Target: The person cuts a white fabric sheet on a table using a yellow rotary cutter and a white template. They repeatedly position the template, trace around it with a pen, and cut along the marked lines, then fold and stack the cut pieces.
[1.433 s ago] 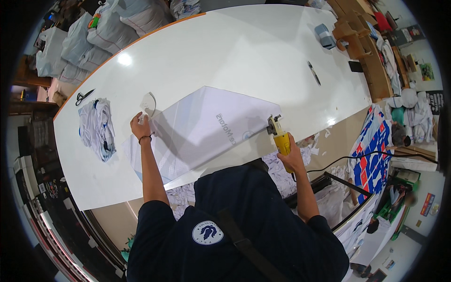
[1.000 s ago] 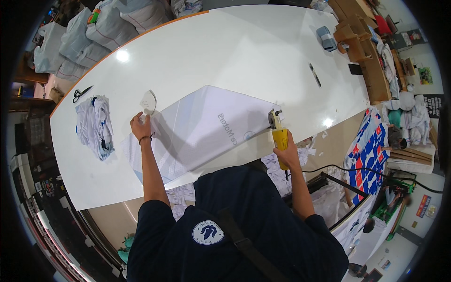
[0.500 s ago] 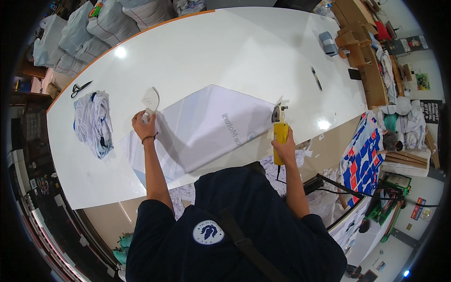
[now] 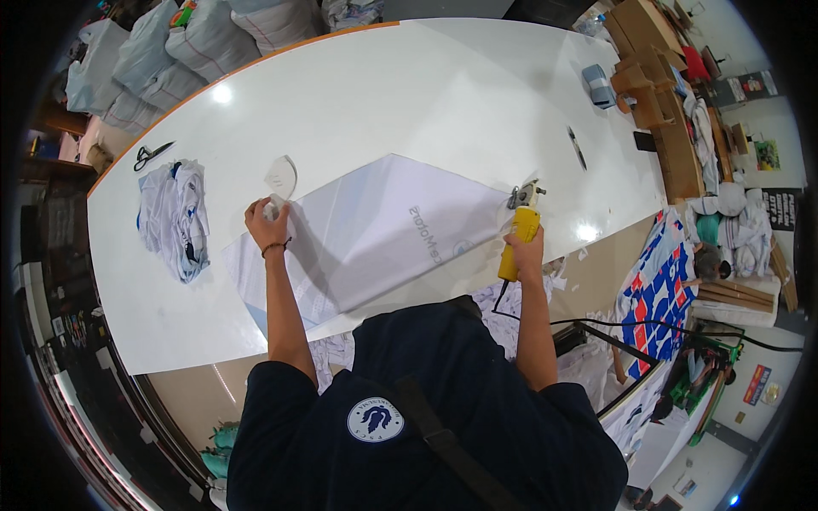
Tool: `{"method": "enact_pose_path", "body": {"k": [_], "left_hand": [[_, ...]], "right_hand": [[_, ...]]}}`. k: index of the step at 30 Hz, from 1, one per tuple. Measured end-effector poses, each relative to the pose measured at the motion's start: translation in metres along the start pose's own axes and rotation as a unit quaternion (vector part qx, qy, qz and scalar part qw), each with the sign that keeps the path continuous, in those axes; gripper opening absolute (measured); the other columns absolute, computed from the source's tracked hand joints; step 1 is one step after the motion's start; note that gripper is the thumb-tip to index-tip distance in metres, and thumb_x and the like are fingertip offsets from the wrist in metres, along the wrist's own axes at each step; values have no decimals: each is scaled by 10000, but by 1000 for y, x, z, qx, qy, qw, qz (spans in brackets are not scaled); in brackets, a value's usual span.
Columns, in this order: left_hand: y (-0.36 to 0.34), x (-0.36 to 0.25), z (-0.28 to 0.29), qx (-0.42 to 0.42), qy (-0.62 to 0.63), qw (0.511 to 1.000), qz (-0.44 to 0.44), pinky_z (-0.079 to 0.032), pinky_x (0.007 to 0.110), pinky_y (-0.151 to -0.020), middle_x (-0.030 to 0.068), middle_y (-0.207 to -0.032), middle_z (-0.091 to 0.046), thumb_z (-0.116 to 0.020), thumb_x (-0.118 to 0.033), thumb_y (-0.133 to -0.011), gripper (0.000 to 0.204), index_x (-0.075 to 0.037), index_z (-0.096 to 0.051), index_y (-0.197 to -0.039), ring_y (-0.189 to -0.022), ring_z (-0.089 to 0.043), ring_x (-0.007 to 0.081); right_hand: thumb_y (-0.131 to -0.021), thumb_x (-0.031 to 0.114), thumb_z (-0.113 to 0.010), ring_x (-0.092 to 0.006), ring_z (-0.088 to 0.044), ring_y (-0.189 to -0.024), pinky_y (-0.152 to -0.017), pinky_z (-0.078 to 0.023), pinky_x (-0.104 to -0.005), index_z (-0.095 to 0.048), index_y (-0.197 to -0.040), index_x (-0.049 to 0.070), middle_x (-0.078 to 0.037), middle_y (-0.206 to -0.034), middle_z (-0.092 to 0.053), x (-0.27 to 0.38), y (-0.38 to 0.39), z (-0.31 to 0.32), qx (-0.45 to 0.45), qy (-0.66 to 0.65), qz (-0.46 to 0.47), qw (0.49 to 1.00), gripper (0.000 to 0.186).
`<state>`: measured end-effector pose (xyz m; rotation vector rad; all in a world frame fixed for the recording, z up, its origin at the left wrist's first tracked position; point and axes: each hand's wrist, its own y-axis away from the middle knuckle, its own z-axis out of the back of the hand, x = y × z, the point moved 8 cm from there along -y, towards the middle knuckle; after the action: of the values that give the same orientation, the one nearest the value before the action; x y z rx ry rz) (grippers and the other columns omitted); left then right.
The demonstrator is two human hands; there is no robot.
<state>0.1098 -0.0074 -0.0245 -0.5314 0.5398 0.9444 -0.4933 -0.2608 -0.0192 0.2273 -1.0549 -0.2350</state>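
From the head camera, your right hand (image 4: 527, 247) is wrapped tight around the yellow handle of a cutter (image 4: 521, 223), its metal head at the sheet's 3 o'clock corner, blade end pointing up the table so it meets the edge squarely. The stack of white fabric (image 4: 375, 234) lies flat in the middle of the white table (image 4: 409, 94). At its 10 o'clock corner your left hand (image 4: 268, 226) is closed on a small curved white piece (image 4: 279, 177), likely pinning that corner so the sheet stays taut. A heap of offcuts (image 4: 175, 217) sits at 9 o'clock, scissors (image 4: 152, 155) just beyond, well apart from the work.
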Motion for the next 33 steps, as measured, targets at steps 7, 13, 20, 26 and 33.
{"method": "enact_pose_path", "body": {"k": [7,13,20,26,33], "left_hand": [[29,-7,17,-24,-65,998,3,-463,457,-999,204,-1208,-595,-846,-289,-750,488,-51,-690,-1147,-1165,-542,364],[128,-49,7,87,-236,968,3,-425,535,-988,226,-1346,-511,-826,-584,-704,956,-77,-483,-1439,-1205,-495,392],[176,-37,6,80,-81,993,-16,-526,522,-775,147,-1036,-683,-704,-218,-845,324,-66,-652,-1127,-934,-663,380],[177,17,187,-318,27,942,105,-522,303,-676,84,-882,-633,-727,8,-772,332,-4,-666,-1097,-752,-617,190],[127,71,411,-501,-173,828,181,-535,439,-868,196,-1066,-718,-672,-143,-816,330,-9,-696,-1116,-962,-685,382]], "right_hand": [[-823,165,-708,-270,-662,-609,-495,-575,-427,-517,-1124,17,-122,-839,-630,3,-35,35,97,-148,-164,970,386],[-857,279,-717,-237,-655,-608,-485,-561,-391,-569,-1094,39,-102,-834,-646,9,-86,74,180,-108,-163,964,368],[-865,242,-758,-184,-640,-782,-700,-522,-340,-651,-1181,18,-64,-931,-664,13,-171,83,193,15,6,981,402],[-880,246,-742,-235,-641,-890,-796,-527,-376,-642,-1229,16,-106,-985,-670,51,-201,74,43,238,163,957,430],[-787,391,-827,-315,-609,-922,-842,-502,-454,-648,-1159,47,-147,-1024,-632,76,-131,27,-60,331,354,873,537]]}}
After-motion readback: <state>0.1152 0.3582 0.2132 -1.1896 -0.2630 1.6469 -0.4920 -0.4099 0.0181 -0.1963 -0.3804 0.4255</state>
